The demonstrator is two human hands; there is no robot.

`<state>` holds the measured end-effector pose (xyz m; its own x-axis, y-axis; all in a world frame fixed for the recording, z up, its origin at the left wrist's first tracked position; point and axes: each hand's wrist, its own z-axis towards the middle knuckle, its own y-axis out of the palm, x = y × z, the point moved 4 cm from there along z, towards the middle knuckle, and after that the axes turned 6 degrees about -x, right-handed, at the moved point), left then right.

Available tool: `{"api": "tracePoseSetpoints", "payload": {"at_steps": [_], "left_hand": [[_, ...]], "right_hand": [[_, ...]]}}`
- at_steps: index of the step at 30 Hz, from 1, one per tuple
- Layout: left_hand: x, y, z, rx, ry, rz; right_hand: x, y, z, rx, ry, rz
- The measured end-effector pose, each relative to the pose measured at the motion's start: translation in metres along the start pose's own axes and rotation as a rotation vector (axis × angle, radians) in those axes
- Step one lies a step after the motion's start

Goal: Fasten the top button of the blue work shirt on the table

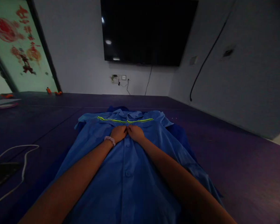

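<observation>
Two bare forearms run up from the bottom edge and meet over a blue shirt (128, 174), which lies flat, front side up, on a dark purple floor (235, 155). The cloth looks like smooth woven workwear, lightly creased, with soft folds along its right edge. Its long axis runs straight away from the viewer: hem nearest, collar farthest, pointing toward the far wall. A button strip runs down the middle; two round blue buttons show on it, one lower down (128, 173) and one just below the hands.

The left hand (119, 133) and the right hand (135, 133) lie side by side, nearly touching, on the chest of the shirt at the button strip. Their fingers are curled down onto the cloth, pinching at the strip; how tightly they hold it cannot be told. A pale beaded bracelet (110, 140) circles the left wrist.

Beyond the hands, one yellow-green reflective stripe (124, 120) crosses the shirt in two halves. More blue cloth shows under the shirt.

To the left, a thin white cable (23, 161) curves over the floor. On the far wall hangs one big black screen (149, 31), glossy and rectangular.
</observation>
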<state>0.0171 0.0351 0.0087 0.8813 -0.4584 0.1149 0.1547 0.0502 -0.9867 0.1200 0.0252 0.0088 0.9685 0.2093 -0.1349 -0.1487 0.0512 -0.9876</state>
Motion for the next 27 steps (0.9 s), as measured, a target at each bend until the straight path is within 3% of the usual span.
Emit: {"api": "tracePoseSetpoints", "payload": {"at_steps": [27], "left_hand": [[-0.0047, 0.0014, 0.0014, 0.046, -0.058, -0.049]], "right_hand": [[-0.0005, -0.0005, -0.002, 0.022, 0.0, 0.021]]}}
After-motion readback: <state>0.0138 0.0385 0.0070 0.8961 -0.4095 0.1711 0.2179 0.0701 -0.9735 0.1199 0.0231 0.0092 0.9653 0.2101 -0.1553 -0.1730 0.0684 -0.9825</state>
